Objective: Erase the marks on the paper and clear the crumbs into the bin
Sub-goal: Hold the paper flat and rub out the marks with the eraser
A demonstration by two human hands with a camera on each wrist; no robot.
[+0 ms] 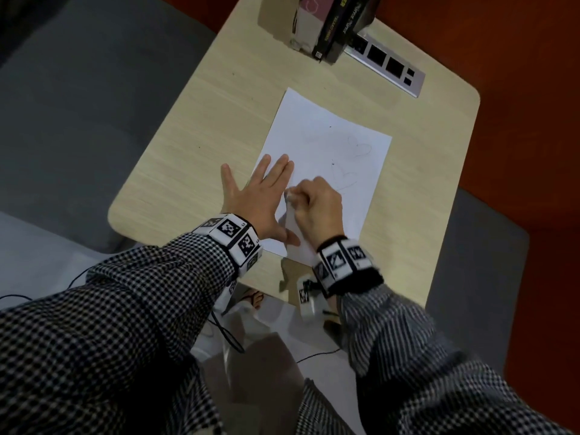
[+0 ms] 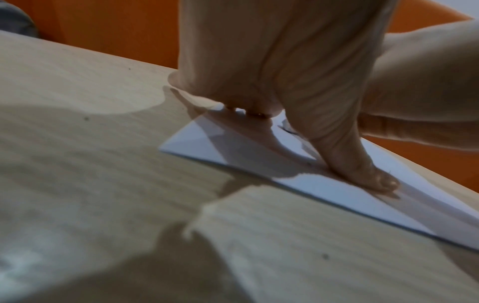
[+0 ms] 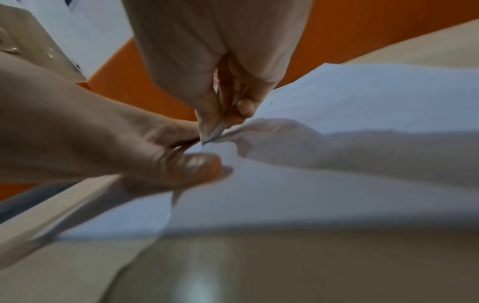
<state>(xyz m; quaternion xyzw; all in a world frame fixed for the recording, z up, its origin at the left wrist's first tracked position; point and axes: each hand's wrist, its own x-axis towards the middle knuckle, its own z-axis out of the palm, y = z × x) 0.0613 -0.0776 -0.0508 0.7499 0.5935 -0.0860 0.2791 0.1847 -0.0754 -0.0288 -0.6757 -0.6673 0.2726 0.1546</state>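
A white sheet of paper (image 1: 329,127) lies on the light wood table (image 1: 194,136). Faint pencil hearts (image 1: 361,147) show on its right half. My left hand (image 1: 263,189) lies flat with straight, spread fingers and presses the paper's near left part; in the left wrist view its thumb (image 2: 362,174) pins the paper (image 2: 337,194). My right hand (image 1: 314,202) is curled just right of it and pinches a small pale eraser (image 1: 289,196). The eraser's tip (image 3: 216,131) touches the paper (image 3: 362,98) in the right wrist view. No bin is in view.
Several books (image 1: 332,23) stand at the table's far edge beside a silver socket strip (image 1: 386,64). Grey cushions (image 1: 62,120) flank the table on the left and right. An orange surface (image 1: 518,89) lies beyond it. Cables trail below the near edge.
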